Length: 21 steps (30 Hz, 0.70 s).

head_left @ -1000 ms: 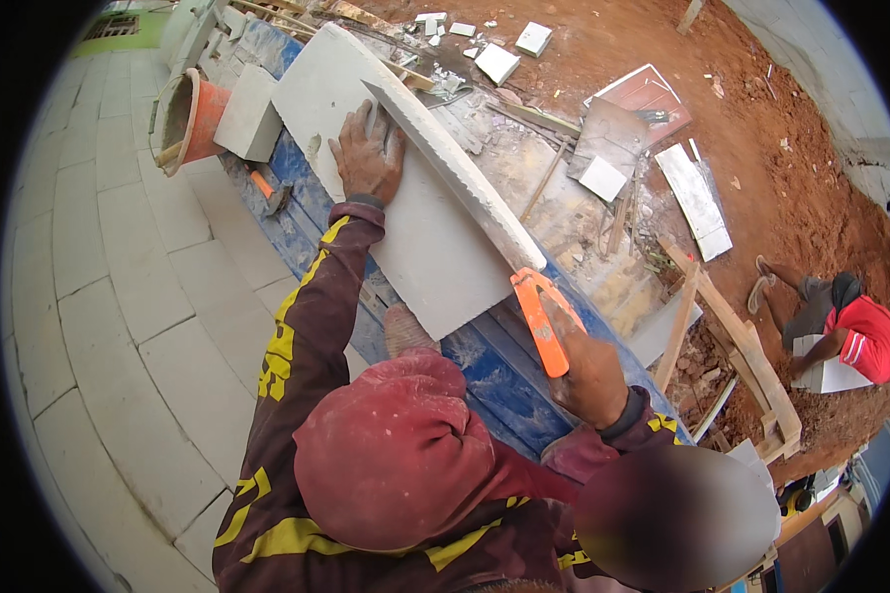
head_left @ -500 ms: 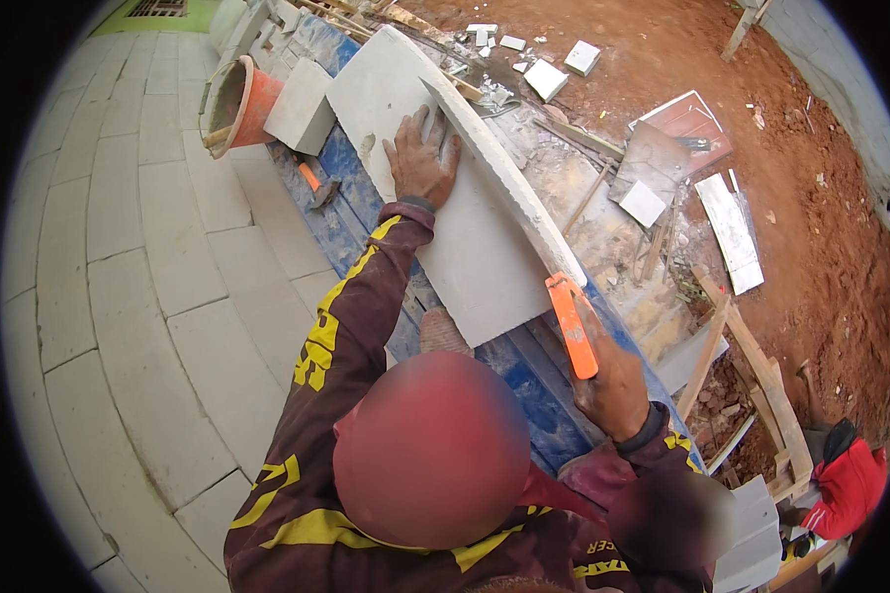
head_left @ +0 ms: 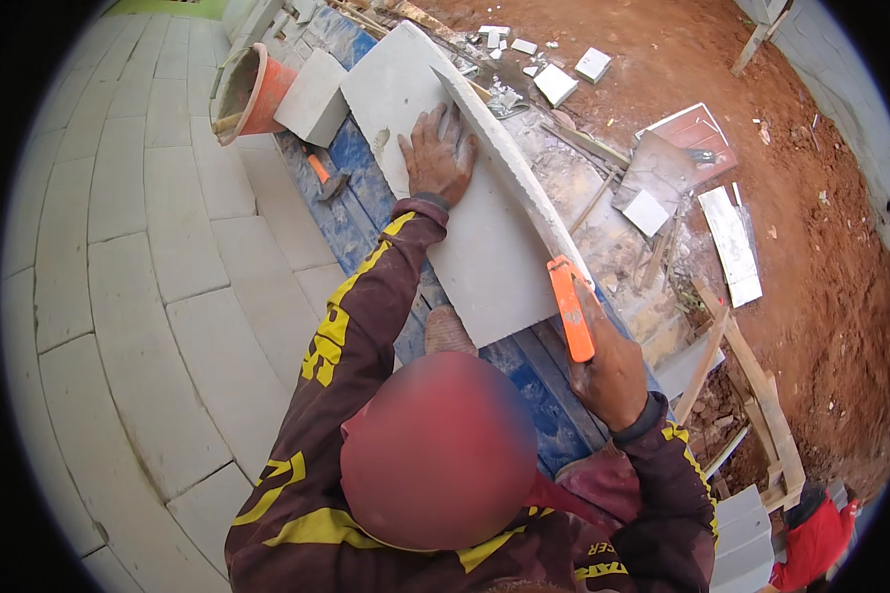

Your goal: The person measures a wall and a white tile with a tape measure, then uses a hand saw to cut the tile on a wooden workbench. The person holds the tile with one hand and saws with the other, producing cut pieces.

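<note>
Across blue boards (head_left: pixel 529 390) lies a pale grey lightweight concrete block (head_left: pixel 485 287). My left hand (head_left: pixel 438 158) presses flat on its upper face, fingers spread. My right hand (head_left: pixel 608 376) is closed around the orange handle of a handsaw (head_left: pixel 571 308), near the block's near right corner. The saw's long, dust-whitened blade slants away along the block's right side, narrowing toward the far end. How deep the blade sits in the block I cannot tell.
Left of the block lie a hammer (head_left: pixel 324 175) with an orange handle, a smaller block (head_left: pixel 311 97) and an orange bucket (head_left: pixel 257 94). Pale slabs (head_left: pixel 129 326) pave the left. Offcuts, timber pieces (head_left: pixel 752 381) and red soil spread right. A person in red (head_left: pixel 813 544) is at lower right.
The saw handle and my right hand have shifted slightly forward along the block. My left hand stays on the block. The person in red has moved lower in the view.
</note>
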Each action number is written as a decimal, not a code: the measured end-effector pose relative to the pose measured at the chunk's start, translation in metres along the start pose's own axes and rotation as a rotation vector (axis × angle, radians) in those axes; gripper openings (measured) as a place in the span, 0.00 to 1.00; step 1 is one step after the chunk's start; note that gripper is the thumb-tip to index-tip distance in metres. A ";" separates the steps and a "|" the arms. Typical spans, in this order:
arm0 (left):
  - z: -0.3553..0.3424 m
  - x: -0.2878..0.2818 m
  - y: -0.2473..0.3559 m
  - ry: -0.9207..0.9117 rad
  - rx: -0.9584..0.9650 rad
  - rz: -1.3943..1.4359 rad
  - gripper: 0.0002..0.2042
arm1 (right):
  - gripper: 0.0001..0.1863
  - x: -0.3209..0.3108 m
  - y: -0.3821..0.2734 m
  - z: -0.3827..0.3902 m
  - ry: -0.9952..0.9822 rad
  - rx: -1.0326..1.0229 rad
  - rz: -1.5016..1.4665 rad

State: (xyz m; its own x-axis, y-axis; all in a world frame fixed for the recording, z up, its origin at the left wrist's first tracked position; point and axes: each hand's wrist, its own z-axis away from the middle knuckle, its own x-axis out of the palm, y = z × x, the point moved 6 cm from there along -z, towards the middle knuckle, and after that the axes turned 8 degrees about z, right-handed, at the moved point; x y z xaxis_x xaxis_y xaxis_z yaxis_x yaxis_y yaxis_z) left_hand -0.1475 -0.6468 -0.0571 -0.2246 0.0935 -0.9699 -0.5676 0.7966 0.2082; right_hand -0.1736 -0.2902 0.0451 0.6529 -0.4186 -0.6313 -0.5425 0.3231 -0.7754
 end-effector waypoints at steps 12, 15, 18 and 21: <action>0.001 -0.004 0.005 -0.006 0.005 0.023 0.33 | 0.37 0.002 -0.005 -0.042 -0.007 0.027 -0.062; 0.001 -0.004 0.004 -0.003 0.008 0.022 0.33 | 0.39 -0.002 -0.008 -0.054 0.032 -0.052 -0.058; 0.000 -0.003 0.004 -0.008 0.008 0.029 0.33 | 0.39 0.000 -0.007 -0.063 -0.003 -0.018 -0.044; 0.000 -0.003 0.003 -0.010 0.004 0.013 0.33 | 0.33 -0.004 -0.011 -0.069 0.043 -0.066 -0.093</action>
State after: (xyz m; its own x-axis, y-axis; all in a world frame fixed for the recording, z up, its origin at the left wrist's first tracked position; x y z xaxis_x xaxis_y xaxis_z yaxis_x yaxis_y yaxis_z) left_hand -0.1489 -0.6444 -0.0537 -0.2242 0.1099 -0.9683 -0.5611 0.7979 0.2205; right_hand -0.2067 -0.3503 0.0570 0.6795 -0.4808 -0.5542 -0.5151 0.2253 -0.8270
